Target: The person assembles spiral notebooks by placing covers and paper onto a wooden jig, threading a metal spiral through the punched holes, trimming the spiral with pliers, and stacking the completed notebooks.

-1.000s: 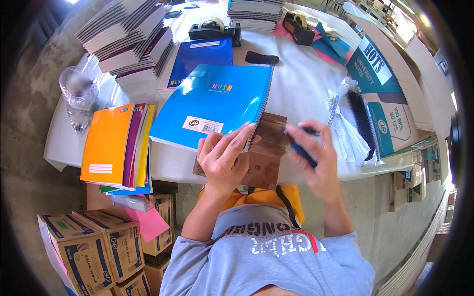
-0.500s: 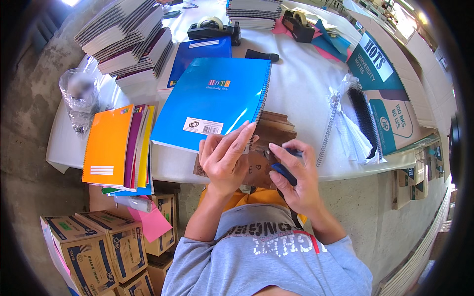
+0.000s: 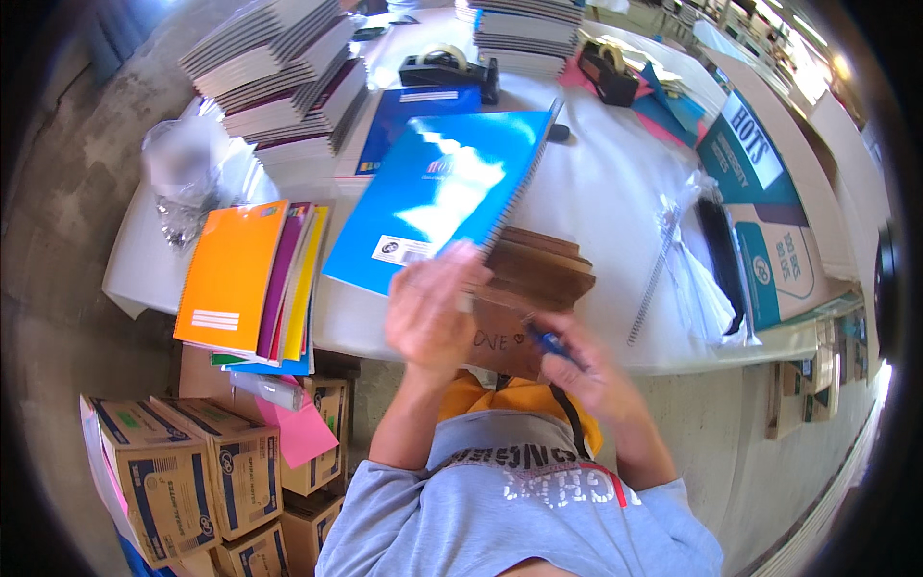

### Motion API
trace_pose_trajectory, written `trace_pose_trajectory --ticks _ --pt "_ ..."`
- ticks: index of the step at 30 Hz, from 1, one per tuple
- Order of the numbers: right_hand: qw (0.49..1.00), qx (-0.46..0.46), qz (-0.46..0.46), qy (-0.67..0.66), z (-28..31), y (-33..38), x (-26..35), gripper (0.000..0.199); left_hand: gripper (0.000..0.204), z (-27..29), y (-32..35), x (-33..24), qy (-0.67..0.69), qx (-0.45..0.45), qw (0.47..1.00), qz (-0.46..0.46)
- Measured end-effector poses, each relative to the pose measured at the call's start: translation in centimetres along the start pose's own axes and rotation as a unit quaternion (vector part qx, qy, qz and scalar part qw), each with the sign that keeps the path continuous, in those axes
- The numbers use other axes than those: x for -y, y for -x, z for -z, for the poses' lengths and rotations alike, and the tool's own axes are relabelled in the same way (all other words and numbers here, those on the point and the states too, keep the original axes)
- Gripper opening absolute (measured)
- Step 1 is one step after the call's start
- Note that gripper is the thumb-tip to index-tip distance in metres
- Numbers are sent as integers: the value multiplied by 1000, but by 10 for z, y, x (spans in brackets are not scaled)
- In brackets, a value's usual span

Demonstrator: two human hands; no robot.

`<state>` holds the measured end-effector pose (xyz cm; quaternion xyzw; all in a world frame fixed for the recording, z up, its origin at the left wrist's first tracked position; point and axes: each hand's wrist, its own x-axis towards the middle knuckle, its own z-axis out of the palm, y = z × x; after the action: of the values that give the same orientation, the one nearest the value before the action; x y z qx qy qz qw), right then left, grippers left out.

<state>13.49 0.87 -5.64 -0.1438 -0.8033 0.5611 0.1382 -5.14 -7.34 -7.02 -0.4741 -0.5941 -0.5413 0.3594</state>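
Your left hand (image 3: 431, 310) is at the lower right corner of one bright-blue spiral notebook (image 3: 413, 207) on the table (image 3: 601, 197); blur prevents telling its finger opening or grip. Your right hand (image 3: 588, 365) has its fingers curled around one blue-handled tool (image 3: 551, 343). Two tape dispensers (image 3: 450, 73) and two white-paged notebook stacks (image 3: 527, 40) stand behind.

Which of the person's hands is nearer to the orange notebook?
Left. The left hand is to the right of the orange notebook, by a lower corner of the lighter blue notebook; the right hand, holding a blue-handled tool, is farther right.
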Motion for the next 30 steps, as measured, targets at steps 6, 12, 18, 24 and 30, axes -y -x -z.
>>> trace_pose_trajectory --ticks 6,12,18,24,30 --pt "982 -186 18 26 83 -37 -2 45 33 108 -70 89 192 -457 815 301" --pt "948 -197 8 251 142 -127 -74 44 33 198 -32 164 28 -439 857 268" --pt "810 -172 -179 532 139 -178 -134 45 28 207 11 178 -521 -82 754 392" --pt "775 -121 -218 581 121 -185 -133 46 28 205 12 148 -371 -78 808 451" --pt "910 -115 17 397 154 -244 -148 51 29 166 21 119 -434 -11 808 398"
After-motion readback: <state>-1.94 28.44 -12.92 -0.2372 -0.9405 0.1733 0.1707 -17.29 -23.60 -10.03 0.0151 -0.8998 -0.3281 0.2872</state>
